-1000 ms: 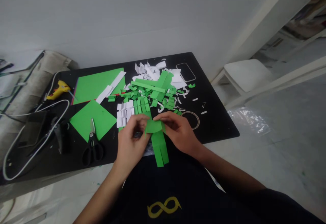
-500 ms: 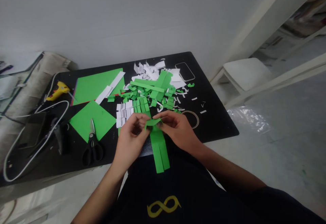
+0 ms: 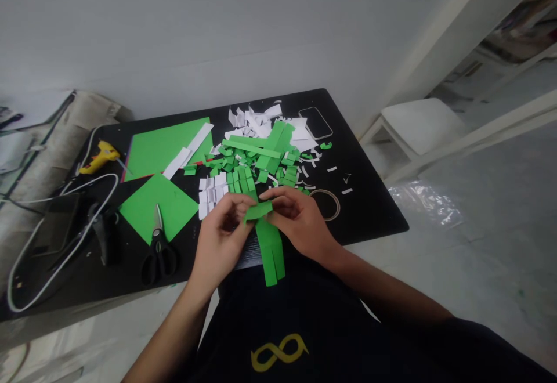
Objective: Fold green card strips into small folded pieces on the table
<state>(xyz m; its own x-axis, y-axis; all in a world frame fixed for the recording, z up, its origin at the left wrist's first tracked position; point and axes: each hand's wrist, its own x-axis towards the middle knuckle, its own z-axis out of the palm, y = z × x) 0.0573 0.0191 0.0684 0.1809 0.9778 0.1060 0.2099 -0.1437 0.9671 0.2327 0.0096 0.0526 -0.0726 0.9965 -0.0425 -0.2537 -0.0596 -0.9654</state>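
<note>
Both my hands hold a green paper piece (image 3: pixel 267 242) over the near edge of the black table (image 3: pixel 369 209). Its top is folded over between my fingers and its lower part hangs down in cut strips. My left hand (image 3: pixel 220 238) pinches the fold from the left. My right hand (image 3: pixel 300 220) pinches it from the right. Just beyond my hands lies a heap of green and white paper scraps (image 3: pixel 256 154) with small white squares (image 3: pixel 212 192) beside it.
Black-handled scissors (image 3: pixel 159 249) lie on a green paper square (image 3: pixel 159 204) at the left. A larger green sheet (image 3: pixel 167 142), a yellow glue gun (image 3: pixel 98 155) with white cable, a phone (image 3: pixel 317 122) and a tape ring (image 3: pixel 327 203) are also on the table. A white stool (image 3: pixel 422 125) stands right.
The top of the green piece has been folded down flatter between my fingers, and the hanging strips have risen slightly. My hands stayed in the same spot.
</note>
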